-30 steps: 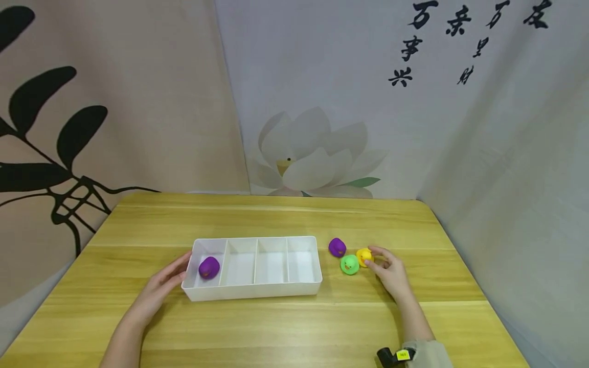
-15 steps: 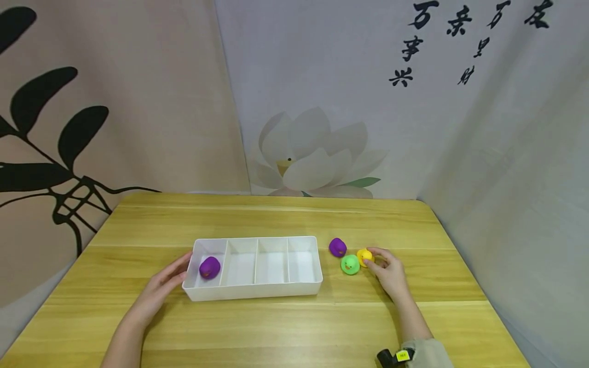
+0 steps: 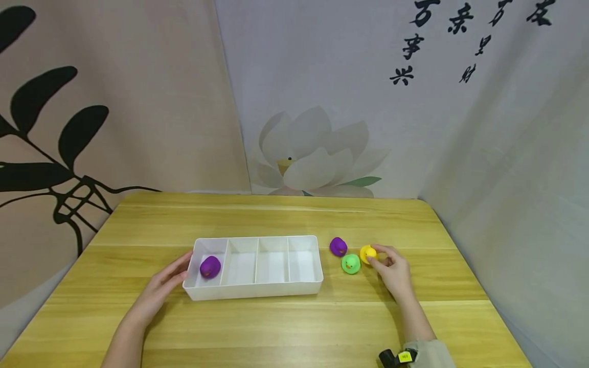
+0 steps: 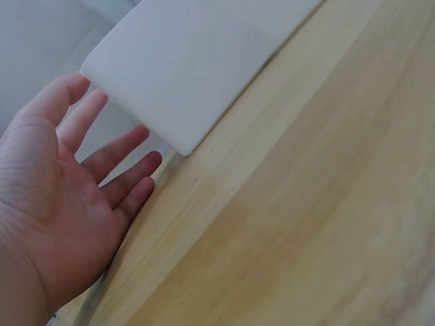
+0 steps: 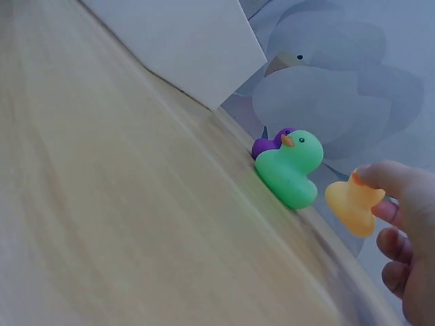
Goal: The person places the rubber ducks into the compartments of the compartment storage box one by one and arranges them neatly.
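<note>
My right hand [image 3: 394, 272] pinches a yellow rubber duck [image 3: 367, 253] between thumb and fingertips. In the right wrist view the yellow duck [image 5: 355, 202] appears a little above the tabletop, apart from the green rubber duck [image 5: 291, 170]. Beside it in the head view are the green duck [image 3: 350, 263] and a purple duck [image 3: 338, 247], both on the table. On the left, my left hand [image 3: 158, 291] touches the end of a white divided tray [image 3: 253, 292], its fingers extended. Another purple duck [image 3: 210, 267] lies in the tray's leftmost compartment.
The wooden table [image 3: 257, 332] ends at a fabric backdrop [image 3: 322, 61] with a printed lotus and characters. A black wrist camera [image 3: 391, 358] sits on the right wrist, near a pale sleeve [image 3: 432, 353].
My right hand has shifted slightly to the right and up with the yellow duck, which now stands a bit farther from the green one. The left hand and tray hold still.
</note>
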Available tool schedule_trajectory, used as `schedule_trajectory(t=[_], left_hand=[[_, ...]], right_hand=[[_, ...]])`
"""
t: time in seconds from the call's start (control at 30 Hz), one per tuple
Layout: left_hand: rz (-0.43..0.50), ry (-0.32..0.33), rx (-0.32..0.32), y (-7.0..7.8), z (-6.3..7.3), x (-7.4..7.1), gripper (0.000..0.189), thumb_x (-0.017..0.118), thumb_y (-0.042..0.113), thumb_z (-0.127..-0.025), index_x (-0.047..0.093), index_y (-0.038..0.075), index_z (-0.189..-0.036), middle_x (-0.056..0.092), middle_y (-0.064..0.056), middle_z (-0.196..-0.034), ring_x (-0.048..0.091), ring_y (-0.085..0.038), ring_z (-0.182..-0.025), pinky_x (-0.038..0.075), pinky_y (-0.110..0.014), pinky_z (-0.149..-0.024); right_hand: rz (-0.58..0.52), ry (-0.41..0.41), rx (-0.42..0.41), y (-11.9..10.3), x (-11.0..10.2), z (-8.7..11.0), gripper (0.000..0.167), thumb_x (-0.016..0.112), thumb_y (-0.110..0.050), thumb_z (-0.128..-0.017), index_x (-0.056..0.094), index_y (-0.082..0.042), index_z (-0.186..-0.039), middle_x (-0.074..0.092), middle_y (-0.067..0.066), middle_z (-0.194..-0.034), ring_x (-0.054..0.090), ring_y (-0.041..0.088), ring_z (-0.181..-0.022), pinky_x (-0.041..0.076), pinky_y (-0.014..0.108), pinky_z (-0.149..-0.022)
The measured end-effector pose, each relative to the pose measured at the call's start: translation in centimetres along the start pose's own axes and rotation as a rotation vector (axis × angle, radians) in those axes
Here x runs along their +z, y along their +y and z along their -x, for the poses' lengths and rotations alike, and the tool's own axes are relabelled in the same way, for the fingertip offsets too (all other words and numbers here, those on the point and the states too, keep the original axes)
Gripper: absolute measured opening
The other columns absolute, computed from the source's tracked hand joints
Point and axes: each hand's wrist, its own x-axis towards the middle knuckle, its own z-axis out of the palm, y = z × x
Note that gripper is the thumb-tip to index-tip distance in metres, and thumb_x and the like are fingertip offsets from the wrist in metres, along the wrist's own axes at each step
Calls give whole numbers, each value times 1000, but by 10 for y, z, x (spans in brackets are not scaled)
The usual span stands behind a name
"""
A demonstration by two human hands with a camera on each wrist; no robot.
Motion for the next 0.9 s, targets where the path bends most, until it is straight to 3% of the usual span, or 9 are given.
schedule_trajectory(t=[0.27, 0.53, 0.9], left_hand=[[17, -2, 27, 0, -1, 1, 47, 46, 16, -102, 37, 8, -148, 41, -22, -145, 41, 6, -120, 34, -12, -92], [16, -3, 15, 0, 0, 1, 48, 47, 15, -102, 36, 8, -148, 38, -24, -145, 40, 7, -120, 34, -12, -91], [24, -12, 32, 4, 1, 1, 48, 46, 15, -102, 35, 8, -148, 41, -18, -145, 41, 6, -120, 34, -12, -91]], right_hand=[[-39, 25, -60, -13, -3, 2, 29, 77, -6, -80, 71, -6, -108, 63, 7, -101, 43, 11, -59, 36, 18, -47], [-87, 11, -115, -62, -7, 14, 28, 76, 2, -79, 69, 3, -106, 63, 17, -101, 42, 11, -58, 33, 17, -46], [-78, -34, -104, -105, -1, 26, 27, 75, 3, -78, 70, 3, -105, 63, 13, -102, 40, 9, -59, 32, 17, -47]])
